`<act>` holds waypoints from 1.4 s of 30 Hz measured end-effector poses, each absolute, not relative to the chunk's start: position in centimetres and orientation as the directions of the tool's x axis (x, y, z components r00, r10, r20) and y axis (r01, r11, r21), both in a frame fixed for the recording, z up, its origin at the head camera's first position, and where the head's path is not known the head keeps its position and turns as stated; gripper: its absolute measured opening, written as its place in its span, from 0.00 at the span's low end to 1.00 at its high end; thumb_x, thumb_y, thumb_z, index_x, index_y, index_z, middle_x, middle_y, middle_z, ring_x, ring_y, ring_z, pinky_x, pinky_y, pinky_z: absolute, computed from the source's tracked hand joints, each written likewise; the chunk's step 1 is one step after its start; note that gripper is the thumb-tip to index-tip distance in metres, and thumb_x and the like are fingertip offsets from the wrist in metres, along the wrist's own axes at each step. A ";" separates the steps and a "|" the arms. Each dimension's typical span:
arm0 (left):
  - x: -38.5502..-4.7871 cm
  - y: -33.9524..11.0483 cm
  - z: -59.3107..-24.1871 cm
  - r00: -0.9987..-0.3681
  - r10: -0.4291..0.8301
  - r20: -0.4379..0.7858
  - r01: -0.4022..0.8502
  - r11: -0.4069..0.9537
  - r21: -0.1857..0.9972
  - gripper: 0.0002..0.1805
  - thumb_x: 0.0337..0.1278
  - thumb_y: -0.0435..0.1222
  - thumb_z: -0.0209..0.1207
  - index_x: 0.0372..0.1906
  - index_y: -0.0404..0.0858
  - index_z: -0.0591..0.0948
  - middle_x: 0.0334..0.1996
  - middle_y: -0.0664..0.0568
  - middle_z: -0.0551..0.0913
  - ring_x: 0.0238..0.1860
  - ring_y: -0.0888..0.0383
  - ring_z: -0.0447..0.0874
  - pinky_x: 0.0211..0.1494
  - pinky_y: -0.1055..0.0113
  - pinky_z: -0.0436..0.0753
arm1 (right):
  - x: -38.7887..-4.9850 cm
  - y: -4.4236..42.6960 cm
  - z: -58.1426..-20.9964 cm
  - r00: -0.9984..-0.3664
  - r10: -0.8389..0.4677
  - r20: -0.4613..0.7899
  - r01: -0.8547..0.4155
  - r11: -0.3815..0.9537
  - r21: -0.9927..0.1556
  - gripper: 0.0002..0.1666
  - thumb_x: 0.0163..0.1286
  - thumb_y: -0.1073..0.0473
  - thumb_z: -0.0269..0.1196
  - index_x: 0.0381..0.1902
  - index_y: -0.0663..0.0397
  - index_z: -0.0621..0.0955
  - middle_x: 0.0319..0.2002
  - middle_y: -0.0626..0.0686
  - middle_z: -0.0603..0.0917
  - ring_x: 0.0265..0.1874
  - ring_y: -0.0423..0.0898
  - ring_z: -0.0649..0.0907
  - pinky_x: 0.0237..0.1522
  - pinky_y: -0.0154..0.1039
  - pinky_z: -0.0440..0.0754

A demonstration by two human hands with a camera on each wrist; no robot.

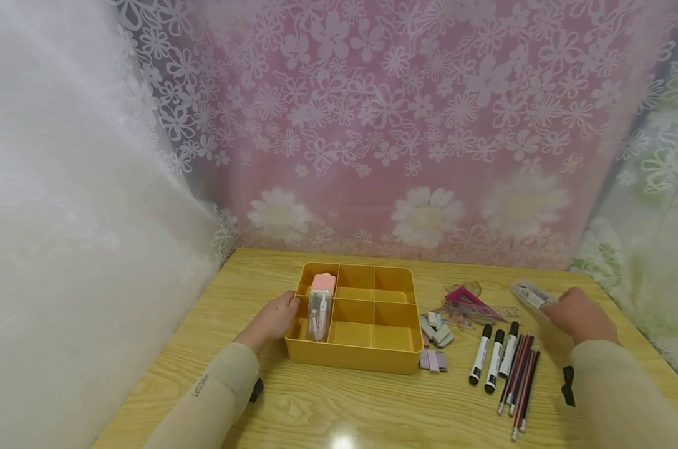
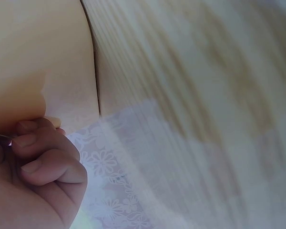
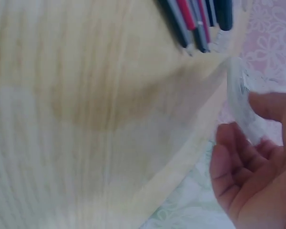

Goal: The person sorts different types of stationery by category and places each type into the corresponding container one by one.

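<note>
The right hand (image 1: 582, 315) pinches a clear packet (image 1: 531, 295) by its near end, the thumb opposite the curled fingers; this packet is at about 3 o'clock from the yellow box (image 1: 350, 360). The left hand (image 1: 272, 319) has its fingers curled and pinches the box rim at 9 o'clock. In my judgement, the packet could slip or swing, because its surface looks smooth and only one end is gripped. If it travels low, it might brush the drawing tools (image 1: 473, 302) at 9 o'clock of the right hand, or make the round pencils (image 1: 523, 369) at 7 to 8 o'clock roll. A hard pull of the left hand could also tilt the box. The box seems of stiff plastic, with rounded corners and six square-like compartments; a clear case (image 1: 319, 315) stands in the front-left one. The markers (image 1: 494, 362) are cylinders, the erasers (image 1: 442, 335) small blocks, and the table (image 1: 417, 411) shows streaky wood grain.
</note>
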State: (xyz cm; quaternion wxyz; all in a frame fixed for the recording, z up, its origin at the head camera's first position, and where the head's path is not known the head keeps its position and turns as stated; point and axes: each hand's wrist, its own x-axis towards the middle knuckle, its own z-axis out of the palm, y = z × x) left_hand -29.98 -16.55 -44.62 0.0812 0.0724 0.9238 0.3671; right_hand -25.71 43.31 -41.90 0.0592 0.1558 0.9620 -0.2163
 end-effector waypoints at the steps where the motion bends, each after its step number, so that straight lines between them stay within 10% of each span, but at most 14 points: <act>1: -30.0 -16.5 -44.6 -0.976 0.193 -0.097 0.074 0.720 0.690 0.28 0.83 0.45 0.35 0.73 0.33 0.67 0.67 0.40 0.73 0.69 0.42 0.70 0.70 0.43 0.67 | -25.7 43.3 -41.6 -0.947 0.277 -0.160 0.319 0.856 -0.408 0.41 0.71 0.47 0.58 0.60 0.82 0.61 0.50 0.77 0.73 0.35 0.64 0.79 0.28 0.53 0.77; 13: -29.9 -16.6 -44.6 -0.977 0.185 -0.108 0.060 0.719 0.692 0.29 0.83 0.46 0.34 0.74 0.33 0.65 0.68 0.40 0.73 0.69 0.42 0.69 0.70 0.43 0.67 | -26.1 42.1 -39.3 -0.921 0.377 0.095 0.286 0.823 -0.491 0.34 0.74 0.57 0.42 0.73 0.71 0.61 0.63 0.84 0.56 0.47 0.74 0.67 0.21 0.53 0.71; 20: -29.9 -16.6 -44.6 -0.977 0.189 -0.100 0.070 0.723 0.687 0.28 0.83 0.46 0.34 0.73 0.33 0.66 0.67 0.39 0.73 0.69 0.41 0.70 0.70 0.42 0.67 | -27.5 40.5 -38.4 -0.918 0.335 0.215 0.191 0.845 -0.500 0.34 0.76 0.54 0.44 0.76 0.64 0.61 0.53 0.76 0.72 0.19 0.57 0.72 0.12 0.48 0.68; 27: -29.8 -16.5 -44.6 -0.977 0.192 -0.089 0.080 0.721 0.688 0.27 0.83 0.45 0.34 0.72 0.33 0.67 0.67 0.39 0.74 0.69 0.41 0.70 0.70 0.41 0.67 | -28.5 36.7 -36.4 -0.921 0.256 0.293 0.080 0.862 -0.501 0.34 0.80 0.48 0.47 0.75 0.63 0.63 0.63 0.75 0.70 0.50 0.71 0.76 0.29 0.57 0.77; 42: -29.9 -16.6 -44.9 -0.979 0.180 -0.099 0.061 0.716 0.695 0.28 0.83 0.47 0.35 0.74 0.35 0.66 0.69 0.40 0.72 0.70 0.41 0.67 0.71 0.41 0.65 | -27.8 25.3 -31.3 -0.926 -0.017 0.377 -0.201 0.867 -0.456 0.29 0.80 0.46 0.54 0.71 0.53 0.69 0.53 0.63 0.79 0.45 0.59 0.81 0.38 0.57 0.82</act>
